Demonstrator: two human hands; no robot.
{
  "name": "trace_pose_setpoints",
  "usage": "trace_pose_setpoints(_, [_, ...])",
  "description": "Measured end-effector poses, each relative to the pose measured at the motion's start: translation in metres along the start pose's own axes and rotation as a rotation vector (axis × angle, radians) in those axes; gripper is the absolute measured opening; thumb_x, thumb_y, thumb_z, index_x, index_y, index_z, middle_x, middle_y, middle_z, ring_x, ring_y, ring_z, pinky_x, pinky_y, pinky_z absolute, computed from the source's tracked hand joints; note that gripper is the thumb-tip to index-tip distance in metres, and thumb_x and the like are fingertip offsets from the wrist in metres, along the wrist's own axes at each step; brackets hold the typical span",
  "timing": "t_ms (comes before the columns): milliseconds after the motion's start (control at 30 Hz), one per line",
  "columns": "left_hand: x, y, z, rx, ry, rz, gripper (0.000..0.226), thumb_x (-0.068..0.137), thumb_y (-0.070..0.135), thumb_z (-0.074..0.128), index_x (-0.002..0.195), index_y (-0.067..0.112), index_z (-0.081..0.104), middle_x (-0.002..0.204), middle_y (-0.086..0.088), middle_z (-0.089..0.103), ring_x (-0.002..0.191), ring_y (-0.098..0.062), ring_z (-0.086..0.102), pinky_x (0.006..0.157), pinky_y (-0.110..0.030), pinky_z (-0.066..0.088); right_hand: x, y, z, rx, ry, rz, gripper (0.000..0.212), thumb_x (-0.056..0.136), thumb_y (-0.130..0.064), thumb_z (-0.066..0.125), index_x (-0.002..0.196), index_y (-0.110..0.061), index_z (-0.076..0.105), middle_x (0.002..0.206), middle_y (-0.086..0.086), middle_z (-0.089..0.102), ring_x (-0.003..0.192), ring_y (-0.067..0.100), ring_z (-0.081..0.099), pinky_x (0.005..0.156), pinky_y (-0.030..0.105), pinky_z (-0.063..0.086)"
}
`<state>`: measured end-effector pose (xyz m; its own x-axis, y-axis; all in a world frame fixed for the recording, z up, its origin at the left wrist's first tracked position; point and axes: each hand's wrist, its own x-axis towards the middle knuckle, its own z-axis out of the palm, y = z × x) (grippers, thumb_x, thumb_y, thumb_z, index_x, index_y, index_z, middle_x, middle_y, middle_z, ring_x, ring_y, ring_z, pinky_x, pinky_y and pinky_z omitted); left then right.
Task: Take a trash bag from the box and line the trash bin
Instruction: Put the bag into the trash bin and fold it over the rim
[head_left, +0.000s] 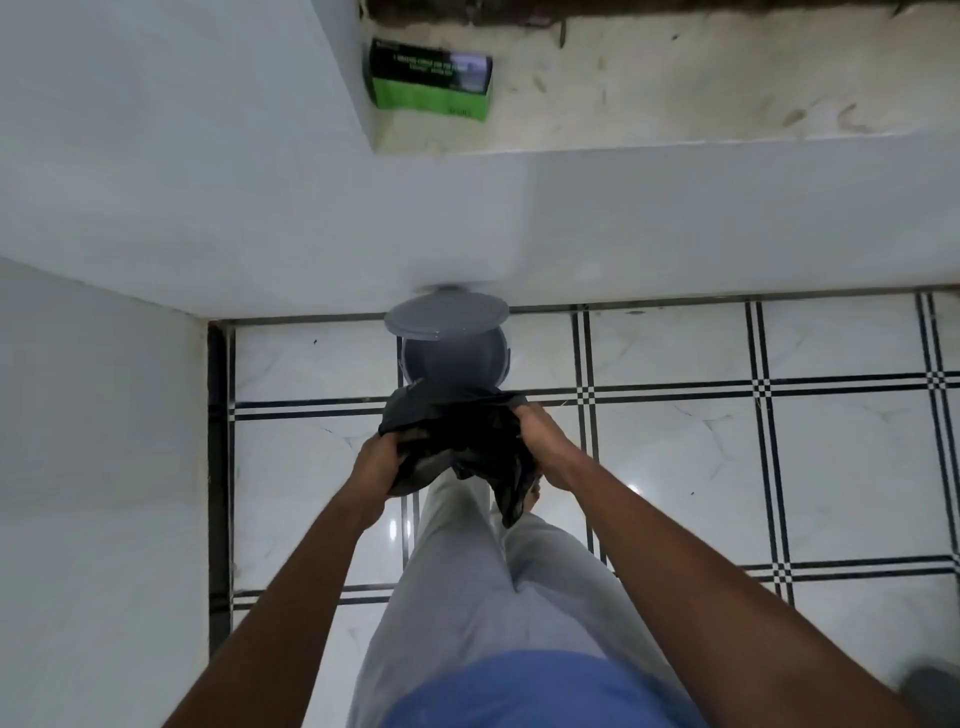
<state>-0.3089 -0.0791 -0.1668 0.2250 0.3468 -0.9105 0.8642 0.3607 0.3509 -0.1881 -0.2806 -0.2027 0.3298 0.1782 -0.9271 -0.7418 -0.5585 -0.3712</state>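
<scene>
A black trash bag is bunched between both hands, just above the near side of a small grey trash bin. My left hand grips the bag's left edge. My right hand grips its right edge, and a loose tail of the bag hangs down below it. The bin stands on the tiled floor against the white wall, with its round lid raised and leaning back. The green and black box of trash bags sits up on a ledge behind the wall, far from both hands.
White walls close in on the left and ahead. The floor is glossy white tile with black lines and stretches to the right. My legs in grey trousers stand directly below the bag. The ledge is stained and rough.
</scene>
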Motion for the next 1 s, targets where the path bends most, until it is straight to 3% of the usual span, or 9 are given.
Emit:
trace_pose_setpoints(100, [0.032, 0.009, 0.0, 0.002, 0.049, 0.024, 0.013, 0.105, 0.024, 0.058, 0.104, 0.023, 0.071, 0.101, -0.003, 0.075, 0.093, -0.024, 0.069, 0.079, -0.034, 0.054, 0.047, -0.01, 0.007, -0.009, -0.015, -0.007, 0.043, 0.103, -0.051, 0.045, 0.127, -0.026, 0.072, 0.123, 0.006, 0.08, 0.117, 0.029, 0.075, 0.1, 0.051, 0.062])
trace_pose_setpoints(200, [0.06, 0.016, 0.001, 0.029, 0.047, 0.036, 0.01, 0.103, 0.025, 0.063, 0.094, 0.026, 0.068, 0.093, 0.0, 0.072, 0.084, -0.019, 0.066, 0.07, -0.032, 0.051, 0.083, -0.022, 0.015, -0.032, 0.011, -0.012, 0.033, 0.111, -0.044, 0.044, 0.12, -0.025, 0.07, 0.124, 0.003, 0.076, 0.118, 0.023, 0.071, 0.111, 0.049, 0.056])
trace_pose_setpoints(333, [0.126, 0.006, 0.004, 0.064, 0.041, 0.022, 0.012, 0.102, 0.03, 0.063, 0.093, 0.025, 0.069, 0.096, -0.004, 0.073, 0.084, -0.022, 0.065, 0.065, -0.032, 0.047, 0.192, 0.014, 0.022, -0.059, 0.033, -0.003, 0.06, 0.092, -0.073, 0.045, 0.135, -0.038, 0.069, 0.134, -0.002, 0.076, 0.132, 0.03, 0.067, 0.118, 0.059, 0.049])
trace_pose_setpoints(500, [0.203, -0.011, 0.012, 0.079, 0.094, 0.04, 0.03, 0.108, 0.032, 0.046, 0.092, 0.019, 0.068, 0.096, -0.006, 0.071, 0.088, -0.025, 0.064, 0.069, -0.033, 0.046, 0.224, -0.002, 0.049, 0.066, 0.032, 0.02, 0.055, 0.099, -0.059, 0.045, 0.136, -0.025, 0.069, 0.129, 0.004, 0.076, 0.123, 0.027, 0.07, 0.113, 0.05, 0.054])
trace_pose_setpoints(600, [0.236, -0.019, 0.021, 0.08, 0.115, 0.045, 0.034, 0.112, 0.031, 0.042, 0.089, 0.02, 0.065, 0.087, -0.001, 0.067, 0.079, -0.018, 0.06, 0.064, -0.03, 0.041, 0.259, 0.004, 0.06, 0.155, 0.051, 0.01, 0.059, 0.09, -0.066, 0.051, 0.128, -0.028, 0.074, 0.129, 0.006, 0.077, 0.124, 0.028, 0.071, 0.116, 0.052, 0.055])
trace_pose_setpoints(733, [0.283, -0.035, 0.031, 0.023, 0.103, 0.107, 0.035, 0.114, 0.039, 0.044, 0.106, 0.017, 0.07, 0.088, 0.005, 0.069, 0.076, -0.006, 0.061, 0.061, -0.023, 0.043, 0.311, 0.013, 0.073, 0.242, 0.072, -0.025, 0.048, 0.097, -0.061, 0.053, 0.124, -0.027, 0.073, 0.124, 0.006, 0.08, 0.123, 0.029, 0.073, 0.118, 0.055, 0.053])
trace_pose_setpoints(833, [0.321, -0.039, 0.034, -0.052, 0.072, 0.143, 0.037, 0.112, 0.043, 0.05, 0.12, 0.017, 0.075, 0.095, 0.005, 0.076, 0.068, 0.003, 0.07, 0.053, -0.008, 0.048, 0.345, 0.014, 0.077, 0.319, 0.08, -0.045, 0.045, 0.102, -0.059, 0.055, 0.124, -0.025, 0.075, 0.123, 0.007, 0.081, 0.124, 0.033, 0.074, 0.116, 0.055, 0.054])
trace_pose_setpoints(933, [0.361, -0.036, 0.037, -0.156, 0.033, 0.148, 0.038, 0.111, 0.036, 0.056, 0.125, 0.007, 0.076, 0.091, 0.001, 0.079, 0.064, 0.002, 0.073, 0.053, -0.01, 0.051, 0.381, 0.015, 0.079, 0.363, 0.09, -0.071, 0.053, 0.106, -0.059, 0.054, 0.136, -0.021, 0.075, 0.125, 0.008, 0.082, 0.124, 0.034, 0.075, 0.114, 0.053, 0.057])
trace_pose_setpoints(1000, [0.385, -0.032, 0.038, -0.193, 0.045, 0.163, 0.033, 0.11, 0.033, 0.056, 0.12, 0.009, 0.076, 0.076, 0.008, 0.08, 0.06, 0.001, 0.073, 0.051, -0.012, 0.051, 0.403, 0.016, 0.081, 0.4, 0.077, -0.088, 0.053, 0.106, -0.057, 0.054, 0.139, -0.021, 0.075, 0.128, 0.008, 0.082, 0.125, 0.032, 0.075, 0.116, 0.054, 0.056])
